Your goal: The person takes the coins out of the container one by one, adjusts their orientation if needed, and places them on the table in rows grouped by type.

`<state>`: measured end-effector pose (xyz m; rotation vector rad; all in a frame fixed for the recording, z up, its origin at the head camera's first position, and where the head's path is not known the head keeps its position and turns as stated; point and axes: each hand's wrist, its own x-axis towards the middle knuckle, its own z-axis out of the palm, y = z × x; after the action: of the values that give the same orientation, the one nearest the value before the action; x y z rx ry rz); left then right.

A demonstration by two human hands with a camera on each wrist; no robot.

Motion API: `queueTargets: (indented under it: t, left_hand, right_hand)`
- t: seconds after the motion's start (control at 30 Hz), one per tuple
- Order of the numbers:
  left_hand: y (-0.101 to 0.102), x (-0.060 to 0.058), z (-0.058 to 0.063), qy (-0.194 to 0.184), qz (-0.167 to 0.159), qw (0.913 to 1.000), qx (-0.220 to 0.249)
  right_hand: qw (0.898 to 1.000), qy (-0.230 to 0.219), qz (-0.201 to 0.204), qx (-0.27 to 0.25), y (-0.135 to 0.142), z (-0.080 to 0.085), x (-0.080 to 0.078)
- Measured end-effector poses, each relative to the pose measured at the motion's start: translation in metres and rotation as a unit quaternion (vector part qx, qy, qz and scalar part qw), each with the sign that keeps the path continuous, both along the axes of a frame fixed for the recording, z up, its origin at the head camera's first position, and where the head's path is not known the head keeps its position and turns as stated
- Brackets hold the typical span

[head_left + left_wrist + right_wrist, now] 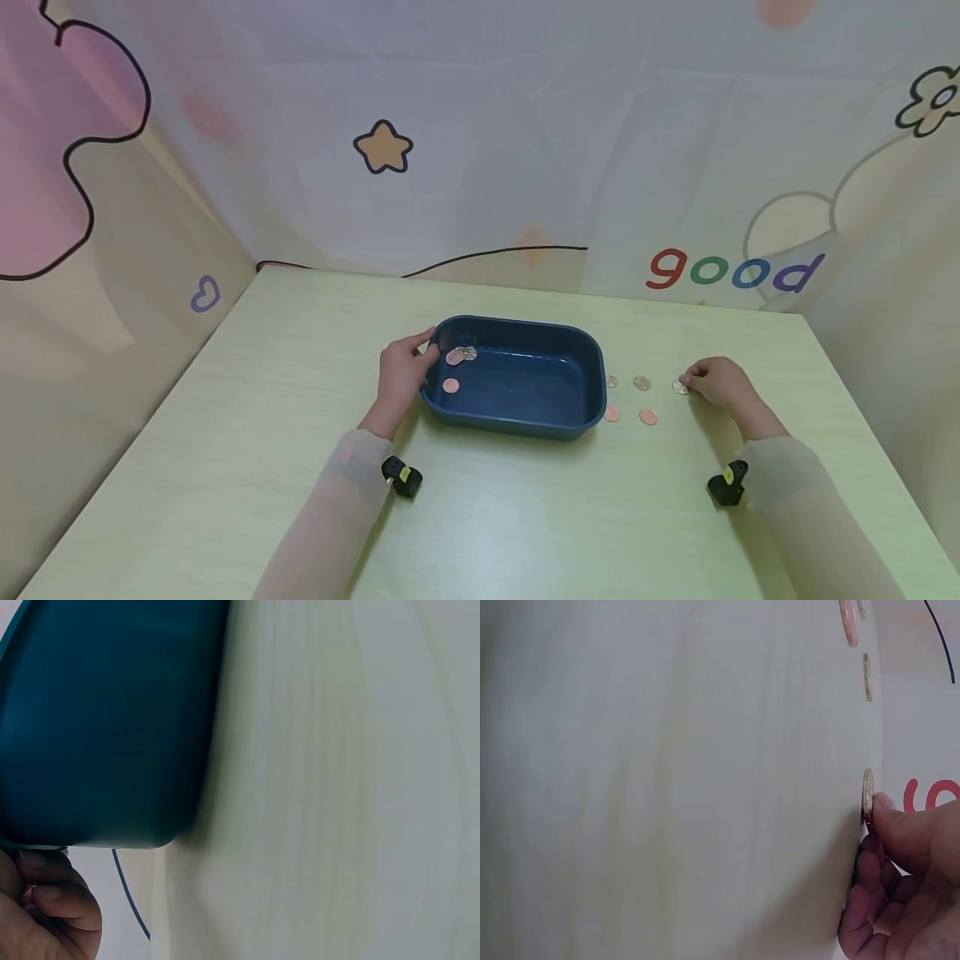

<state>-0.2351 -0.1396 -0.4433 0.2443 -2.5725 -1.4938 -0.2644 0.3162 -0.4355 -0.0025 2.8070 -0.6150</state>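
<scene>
A dark blue rectangular tray (517, 423) stands on the table, its left end held by my left hand (405, 371). The left wrist view shows curled fingers (64, 904) at the tray's rim. Inside the tray's left part lie a few coins, pinkish copper (451, 386) and silvery (470, 353), some overlapping. To the tray's right, my right hand (722, 385) pinches a silvery coin (868, 795) by its edge, thumb against it, low at the tabletop. Between hand and tray lie another silvery coin (641, 383) and a copper coin (648, 417).
Two more coins, one silvery (612, 382) and one copper (612, 413), lie close against the tray's right side. The pale table (510, 517) ends at a printed cloth backdrop (487, 167), with cloth on both sides too.
</scene>
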Motion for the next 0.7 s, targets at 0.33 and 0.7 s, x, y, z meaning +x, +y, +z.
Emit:
queueTargets:
  t: [0.33, 0.7]
  left_hand:
    - [0.0008, 0.0014, -0.0002, 0.002, -0.002, 1.0, -0.005]
    - [0.001, 0.0001, -0.0022, 0.006, 0.001, 1.0, -0.002]
  right_hand:
    - [0.999, 0.03, 0.015, 0.001, -0.0007, -0.0017, 0.0014]
    - [1.0, 0.01, 0.008, -0.006, 0.0008, -0.0013, 0.0]
